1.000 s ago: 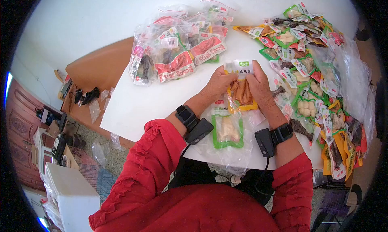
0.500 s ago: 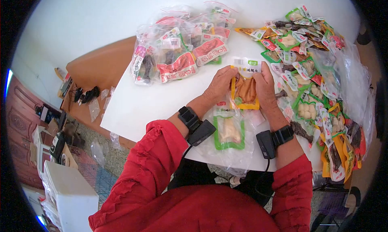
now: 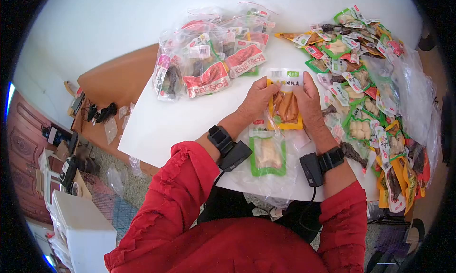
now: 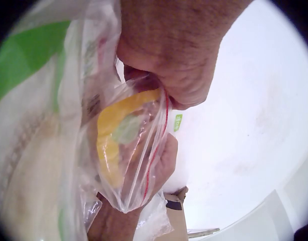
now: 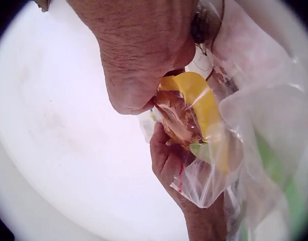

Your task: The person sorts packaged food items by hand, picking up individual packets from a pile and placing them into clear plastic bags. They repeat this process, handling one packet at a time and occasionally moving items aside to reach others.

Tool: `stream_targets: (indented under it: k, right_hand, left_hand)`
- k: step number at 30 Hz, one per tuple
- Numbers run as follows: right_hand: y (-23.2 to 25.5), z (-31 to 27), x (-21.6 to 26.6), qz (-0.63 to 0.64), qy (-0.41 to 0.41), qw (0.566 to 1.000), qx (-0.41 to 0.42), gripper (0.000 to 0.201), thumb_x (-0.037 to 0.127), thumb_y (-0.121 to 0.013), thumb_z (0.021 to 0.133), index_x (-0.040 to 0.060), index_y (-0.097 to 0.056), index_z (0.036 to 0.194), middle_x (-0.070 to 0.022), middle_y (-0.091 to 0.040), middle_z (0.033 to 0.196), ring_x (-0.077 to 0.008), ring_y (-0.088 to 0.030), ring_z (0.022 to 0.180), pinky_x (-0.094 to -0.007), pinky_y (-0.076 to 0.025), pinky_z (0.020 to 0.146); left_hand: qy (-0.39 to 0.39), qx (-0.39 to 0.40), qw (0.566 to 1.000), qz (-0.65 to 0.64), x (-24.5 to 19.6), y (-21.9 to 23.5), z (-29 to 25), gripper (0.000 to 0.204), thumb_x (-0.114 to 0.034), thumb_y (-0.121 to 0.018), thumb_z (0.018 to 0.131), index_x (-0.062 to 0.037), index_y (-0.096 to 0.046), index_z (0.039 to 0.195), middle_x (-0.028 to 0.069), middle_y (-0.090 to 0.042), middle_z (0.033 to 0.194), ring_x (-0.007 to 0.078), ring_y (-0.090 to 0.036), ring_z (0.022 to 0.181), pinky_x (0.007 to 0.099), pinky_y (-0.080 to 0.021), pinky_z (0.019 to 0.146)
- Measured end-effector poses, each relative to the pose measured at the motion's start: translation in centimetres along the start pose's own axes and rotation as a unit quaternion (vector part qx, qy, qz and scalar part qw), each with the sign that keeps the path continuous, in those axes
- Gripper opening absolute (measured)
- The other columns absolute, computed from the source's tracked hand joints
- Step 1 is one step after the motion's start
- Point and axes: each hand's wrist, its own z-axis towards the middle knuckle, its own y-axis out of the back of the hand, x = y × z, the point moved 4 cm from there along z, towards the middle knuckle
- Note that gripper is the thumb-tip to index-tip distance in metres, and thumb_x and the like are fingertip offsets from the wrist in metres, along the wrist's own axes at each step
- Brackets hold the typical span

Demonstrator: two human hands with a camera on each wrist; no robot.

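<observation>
A yellow-edged food packet [image 3: 286, 109] of brown meat pieces, with a white printed top, is held upright between both hands. My left hand [image 3: 257, 101] pinches its left side near the top, thumb over the front. Opposite it, my right hand [image 3: 309, 103] pinches the right side the same way. Below lies a clear zip bag [image 3: 285, 185] holding a green-edged packet [image 3: 268, 155] of pale food. In the left wrist view, the bag's red zip line [image 4: 165, 118] runs across the front of the yellow-edged packet [image 4: 111, 120], close by the hands.
Filled clear zip bags [image 3: 204, 59] stand at the back left of the white table [image 3: 152, 125]. Many loose food packets [image 3: 361, 83] are heaped along the right side, with crumpled clear plastic [image 3: 420, 90] over part of them. A brown bench [image 3: 116, 76] stands beyond the table's left edge.
Both hands and the yellow-edged packet have shifted slightly right, then back left. The grip stays much the same, and the green-edged packet below has barely moved.
</observation>
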Motion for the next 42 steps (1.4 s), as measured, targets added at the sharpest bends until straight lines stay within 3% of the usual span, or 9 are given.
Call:
stream_targets:
  k: [6,11,29,42]
  right_hand:
    - [-0.5,-0.1,0.6,0.039,-0.043,0.998,0.02,0.011,0.001,-0.046,0.078,0.0024,-0.044,0.088,-0.0006,-0.05,0.076,-0.0047,-0.047,0.07,-0.0202,-0.041,0.062]
    - [0.0,0.2,-0.4,0.036,-0.056,0.998,-0.001,0.004,0.003,-0.047,0.08,0.0039,-0.044,0.083,0.0024,-0.045,0.071,-0.003,-0.043,0.066,-0.018,-0.039,0.059]
    - [0.1,-0.1,0.5,0.034,-0.047,0.998,-0.021,0.003,0.006,-0.044,0.081,0.0043,-0.046,0.081,0.0027,-0.042,0.075,-0.004,-0.04,0.07,-0.0187,-0.038,0.063]
    - [0.1,-0.1,0.5,0.024,-0.055,0.998,-0.005,0.003,0.008,-0.044,0.083,0.0057,-0.045,0.081,0.0043,-0.041,0.077,-0.0033,-0.038,0.073,-0.0175,-0.035,0.067]
  left_hand:
    - [-0.029,0.001,0.999,0.02,-0.3,0.2,-0.1,0.016,-0.013,-0.05,0.085,-0.0015,-0.052,0.096,0.0026,-0.057,0.081,0.0077,-0.054,0.069,0.0215,-0.046,0.062]
    - [-0.069,-0.044,0.997,0.007,-0.7,0.3,0.0,0.016,-0.015,-0.049,0.086,-0.0031,-0.052,0.096,0.001,-0.056,0.079,0.0063,-0.052,0.065,0.0206,-0.045,0.059]
    - [-0.041,-0.046,0.998,-0.011,-0.5,0.6,0.0,0.022,-0.021,-0.046,0.087,-0.0021,-0.049,0.098,0.0047,-0.056,0.088,0.0101,-0.055,0.077,0.0244,-0.048,0.071]
    - [-0.047,-0.031,0.998,0.035,-1.1,0.2,-0.4,0.024,-0.023,-0.044,0.088,-0.0011,-0.05,0.095,0.0041,-0.055,0.086,0.0094,-0.054,0.078,0.0231,-0.046,0.07]
